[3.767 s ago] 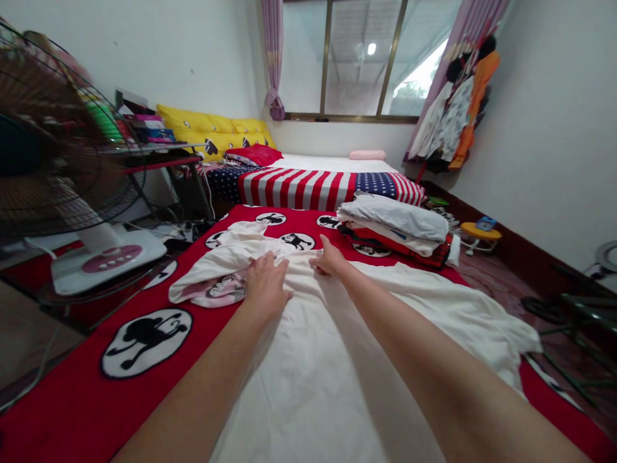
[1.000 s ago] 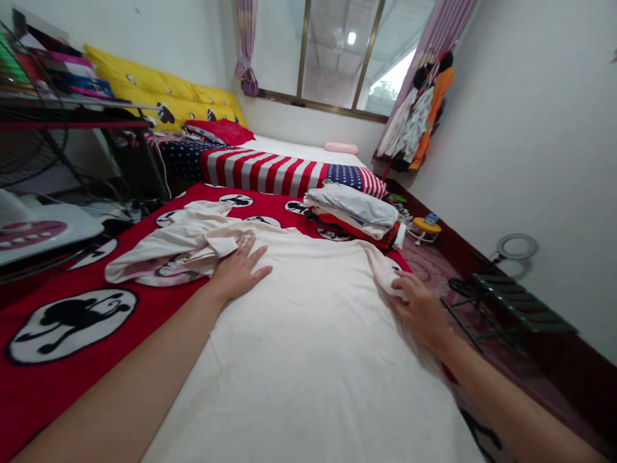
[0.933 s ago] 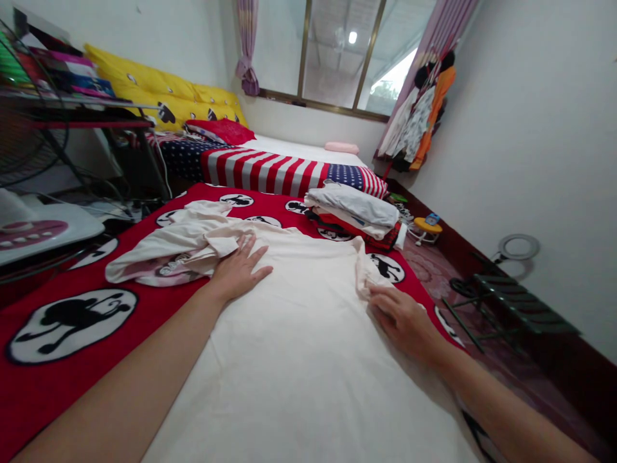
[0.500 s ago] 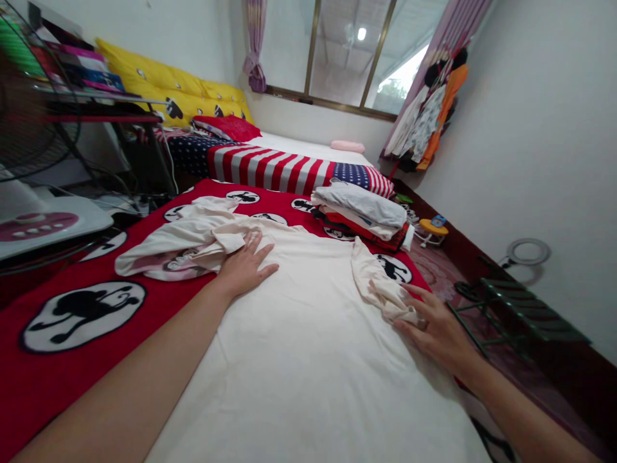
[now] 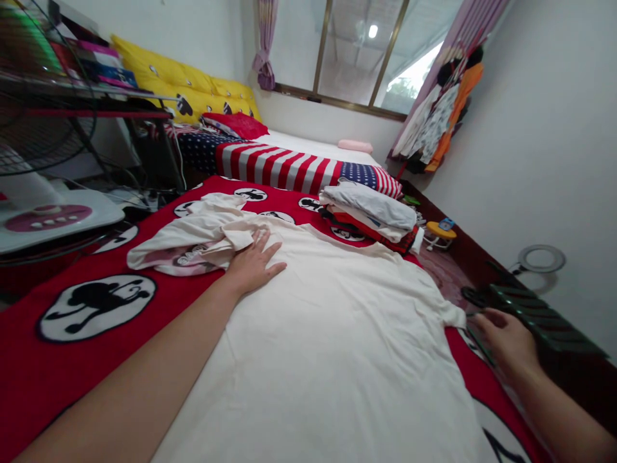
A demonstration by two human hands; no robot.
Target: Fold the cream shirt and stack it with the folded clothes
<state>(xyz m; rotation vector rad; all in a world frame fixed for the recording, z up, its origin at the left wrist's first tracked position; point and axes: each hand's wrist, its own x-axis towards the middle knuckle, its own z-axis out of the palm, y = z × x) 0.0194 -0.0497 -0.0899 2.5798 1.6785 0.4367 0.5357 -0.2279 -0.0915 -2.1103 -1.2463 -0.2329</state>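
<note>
A cream T-shirt (image 5: pixel 337 334) lies spread over a red blanket (image 5: pixel 110 360) with black-and-white round prints. My left hand (image 5: pixel 253 265) rests flat on its upper left part, fingers spread, beside a bunched portion of the shirt (image 5: pixel 193 241) that shows some printed lettering. At the right, the shirt's sleeve (image 5: pixel 453 315) is stretched outward. My right hand (image 5: pixel 508 341) is at the sleeve's tip, thumb and fingers pinched together at its edge; the exact contact is small and slightly blurred.
A stack of folded clothes (image 5: pixel 371 209) sits at the blanket's far right. Behind it is a bed with a striped, starred cover (image 5: pixel 279 164). A fan (image 5: pixel 53 212) stands at the left. On the right are a green stool (image 5: pixel 544 318), a ring light (image 5: pixel 542 258) and a yellow stool (image 5: pixel 441 230).
My right hand has moved outward to the right, and the bunched right sleeve has become spread out flat. My left hand stays on the shirt. The view has shifted slightly.
</note>
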